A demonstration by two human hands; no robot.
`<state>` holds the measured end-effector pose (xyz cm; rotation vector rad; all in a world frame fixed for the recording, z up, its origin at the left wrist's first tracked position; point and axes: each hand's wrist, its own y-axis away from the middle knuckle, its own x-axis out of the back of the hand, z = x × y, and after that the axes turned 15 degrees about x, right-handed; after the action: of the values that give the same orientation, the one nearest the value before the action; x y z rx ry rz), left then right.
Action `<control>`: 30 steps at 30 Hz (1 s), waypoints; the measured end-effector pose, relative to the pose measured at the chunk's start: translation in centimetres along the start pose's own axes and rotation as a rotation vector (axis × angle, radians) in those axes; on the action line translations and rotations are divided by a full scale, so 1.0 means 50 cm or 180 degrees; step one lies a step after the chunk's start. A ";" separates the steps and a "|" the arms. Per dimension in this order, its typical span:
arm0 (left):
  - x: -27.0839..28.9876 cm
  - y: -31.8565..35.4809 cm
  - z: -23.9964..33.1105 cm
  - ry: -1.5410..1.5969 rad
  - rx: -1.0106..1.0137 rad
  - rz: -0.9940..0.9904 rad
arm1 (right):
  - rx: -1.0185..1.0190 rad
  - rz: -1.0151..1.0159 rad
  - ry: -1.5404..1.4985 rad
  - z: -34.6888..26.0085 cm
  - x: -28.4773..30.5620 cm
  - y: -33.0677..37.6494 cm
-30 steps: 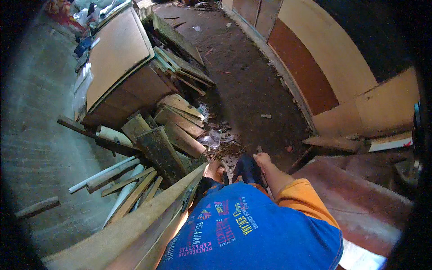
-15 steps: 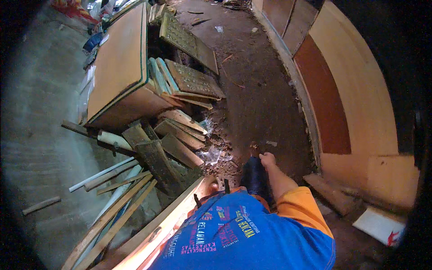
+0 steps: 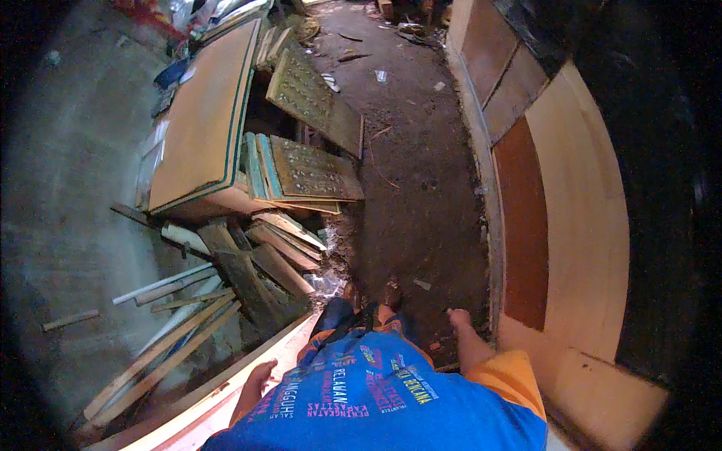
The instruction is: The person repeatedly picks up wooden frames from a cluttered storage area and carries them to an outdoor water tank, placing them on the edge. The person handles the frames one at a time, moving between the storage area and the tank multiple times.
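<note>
Left hand [image 3: 259,378], lower centre-left of the frame: its grip rests on the long pale plank [image 3: 226,391] that runs diagonally toward the lower left corner; whether the fingers close round it cannot be told. Right hand [image 3: 457,319], lower centre-right: grip loosely curled, holding nothing, above the dirt floor [image 3: 421,188]. Left of the plank lies a heap of scrap boards [image 3: 256,263]; beyond, at upper left, a flat brown panel [image 3: 203,128] and studded green panels [image 3: 308,169]. A wooden wall [image 3: 571,225] curves along the right.

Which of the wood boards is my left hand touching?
The long pale board running along the bottom left. Your left hand rests on its edge; the darker planks piled beyond it lie out of reach.
</note>
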<state>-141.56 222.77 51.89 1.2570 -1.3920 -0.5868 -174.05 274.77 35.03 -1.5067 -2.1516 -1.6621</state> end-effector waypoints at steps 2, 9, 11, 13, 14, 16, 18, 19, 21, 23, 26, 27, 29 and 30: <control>-0.034 -0.021 0.074 0.0055 -0.0532 -0.0193 | 0.0161 -0.0248 0.0084 -0.041 0.032 -0.007; -0.125 0.032 0.368 0.0395 -0.2106 0.0209 | 0.0591 0.0065 -0.0336 -0.108 0.017 -0.136; -0.136 0.046 0.461 0.0398 -0.2119 0.0186 | 0.0562 0.0019 -0.0191 -0.099 0.027 -0.200; -0.149 0.046 0.572 0.0466 -0.2323 0.0341 | 0.0767 -0.0011 -0.0229 -0.097 0.049 -0.252; -0.149 0.046 0.620 0.0490 -0.2246 0.0257 | 0.0761 0.0004 -0.0142 -0.100 0.068 -0.269; -0.145 0.048 0.722 0.0559 -0.2372 0.0165 | 0.0624 -0.0076 -0.0093 -0.117 0.114 -0.288; -0.127 0.063 0.799 0.0326 -0.2724 0.0736 | 0.0222 -0.0197 -0.0095 -0.154 0.160 -0.287; -0.121 0.076 0.837 0.0467 -0.2662 0.0676 | 0.0393 -0.0242 -0.0038 -0.185 0.185 -0.291; -0.104 0.098 0.901 0.0731 -0.2669 0.0792 | 0.0215 -0.0114 0.0444 -0.265 0.235 -0.299; -0.085 0.108 0.959 0.0840 -0.2439 0.0562 | 0.0320 -0.0107 0.0142 -0.364 0.273 -0.307; -0.068 0.097 1.030 0.0933 -0.2274 0.0619 | 0.0301 0.0025 0.0068 -0.525 0.311 -0.315; -0.067 0.088 1.049 0.0902 -0.2275 0.0767 | 0.0339 0.0029 0.0042 -0.572 0.319 -0.318; -0.070 0.066 1.076 0.0871 -0.2048 0.0725 | 0.0466 -0.0078 -0.0325 -0.642 0.328 -0.321; -0.073 0.055 1.085 0.0864 -0.2003 0.0739 | 0.0543 -0.0168 -0.0535 -0.671 0.329 -0.327</control>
<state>-193.00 210.77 38.75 0.6310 -0.9936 -0.6031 -210.64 260.83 46.43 -1.6052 -2.3669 -1.3683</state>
